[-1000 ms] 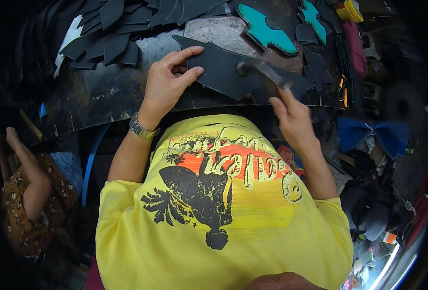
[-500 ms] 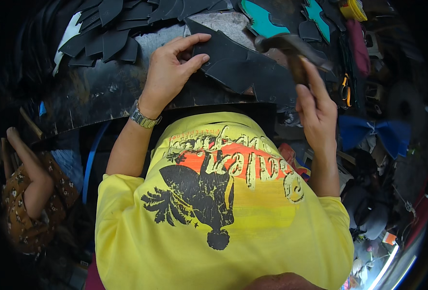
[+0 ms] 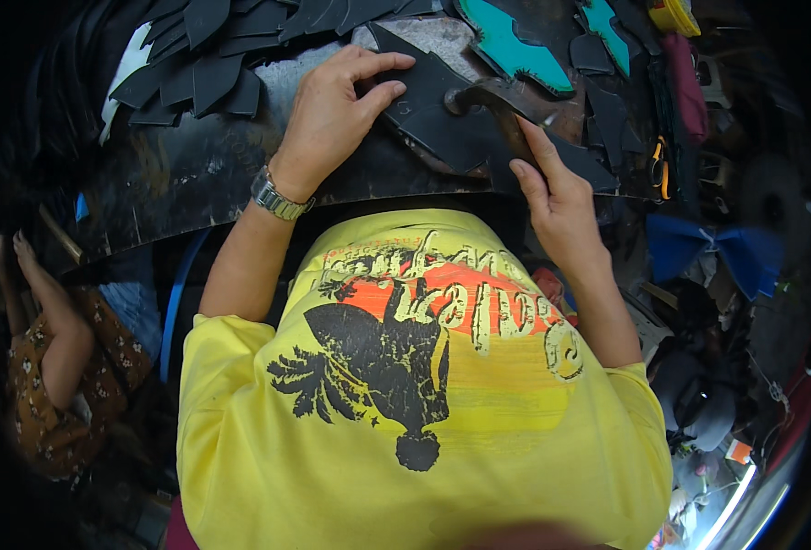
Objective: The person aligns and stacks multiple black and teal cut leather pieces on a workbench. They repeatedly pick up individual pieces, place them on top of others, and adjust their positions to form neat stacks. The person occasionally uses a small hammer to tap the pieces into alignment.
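Stacks of dark cut pieces (image 3: 195, 64) lie fanned across the far left of the worn, dark workbench (image 3: 176, 183), which suggests that much of the cutting is already behind this worker; whether they have also been hammered cannot be told. One piece is in hand now: a flat black, wing-shaped piece (image 3: 442, 124) lying on the bench straight ahead of the person, on a grey pad (image 3: 433, 37) that shows beyond it.

The left hand (image 3: 332, 115) rests palm down on the left part of that black piece, fingers spread and bent at the tips, pinning it flat; a metal wristwatch (image 3: 277, 194) sits on the wrist, and the forearm comes up from the lower left. The hand is pressed on the piece, not curled around it.

To the right, the right hand (image 3: 561, 206) is closed on the handle of a hammer (image 3: 493, 101), forefinger stretched along the shaft, wrist low at the bench edge. The hammer head sits down on or just above the middle of the black piece; contact cannot be made out for certain. Judging from this, the flattening of this piece is under way, not finished.

Further right lie two teal cut shapes (image 3: 515, 46), more dark offcuts, and orange-handled pliers (image 3: 659, 165) at the bench's right edge.
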Demonstrator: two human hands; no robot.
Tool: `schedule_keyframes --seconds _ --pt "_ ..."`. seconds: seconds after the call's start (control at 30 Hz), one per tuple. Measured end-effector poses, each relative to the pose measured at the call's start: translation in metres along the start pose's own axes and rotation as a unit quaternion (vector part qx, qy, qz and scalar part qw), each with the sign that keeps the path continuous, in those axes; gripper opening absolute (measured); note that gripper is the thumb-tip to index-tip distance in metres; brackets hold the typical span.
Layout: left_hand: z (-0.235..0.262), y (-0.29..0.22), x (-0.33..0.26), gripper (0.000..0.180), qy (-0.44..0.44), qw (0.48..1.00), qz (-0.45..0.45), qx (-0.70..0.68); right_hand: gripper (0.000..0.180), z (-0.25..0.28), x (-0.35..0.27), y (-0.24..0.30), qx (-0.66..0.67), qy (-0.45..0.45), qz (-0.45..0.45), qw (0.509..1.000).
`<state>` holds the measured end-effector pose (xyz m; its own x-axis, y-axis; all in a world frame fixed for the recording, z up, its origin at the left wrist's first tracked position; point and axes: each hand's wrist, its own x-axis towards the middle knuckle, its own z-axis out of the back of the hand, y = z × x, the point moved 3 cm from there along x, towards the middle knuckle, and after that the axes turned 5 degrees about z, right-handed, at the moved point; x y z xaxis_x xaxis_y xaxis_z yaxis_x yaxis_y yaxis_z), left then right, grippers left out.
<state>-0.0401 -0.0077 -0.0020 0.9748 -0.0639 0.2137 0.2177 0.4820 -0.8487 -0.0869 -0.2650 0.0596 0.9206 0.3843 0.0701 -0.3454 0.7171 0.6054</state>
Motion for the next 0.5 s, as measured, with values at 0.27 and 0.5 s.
schedule_keyframes --seconds 0.27,0.5 --pt "0.003 0.006 0.004 0.025 0.008 1.000 -0.002 0.003 0.050 -0.020 -0.005 0.003 0.036 0.041 0.093 0.994" --pt "0.004 0.006 0.001 0.025 0.021 0.999 0.024 -0.007 0.049 -0.019 -0.001 -0.002 0.015 0.038 0.070 0.997"
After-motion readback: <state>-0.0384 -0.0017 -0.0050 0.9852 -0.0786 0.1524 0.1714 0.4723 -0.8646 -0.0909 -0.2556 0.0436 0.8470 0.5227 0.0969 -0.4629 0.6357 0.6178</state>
